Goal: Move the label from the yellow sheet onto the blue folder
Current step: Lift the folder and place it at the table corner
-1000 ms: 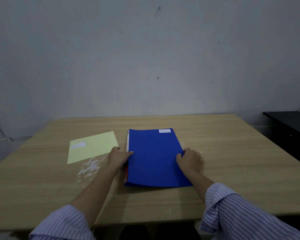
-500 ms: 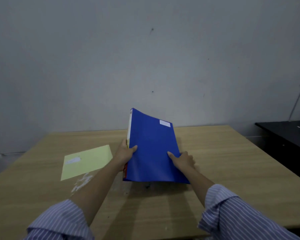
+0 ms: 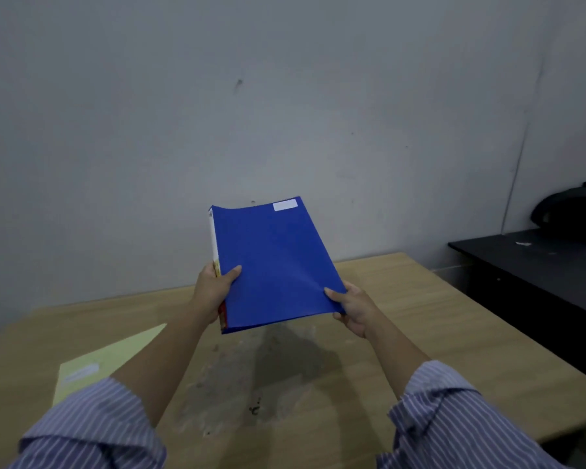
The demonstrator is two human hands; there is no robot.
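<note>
Both hands, left hand (image 3: 214, 292) and right hand (image 3: 354, 308), pinch the raised blue folder (image 3: 271, 262) by its edges, so the limp cover could sag or slip free.

We hold both arms stretched forward and raised, striped sleeves pushed back to the forearms. Our left hand (image 3: 213, 292) grips the blue folder (image 3: 271, 262) at its left edge, thumb lying across the top face and fingers curled underneath. Our right hand (image 3: 352, 308) pinches its near right corner, thumb on top, fingers below, wrist bent slightly inward.
</note>
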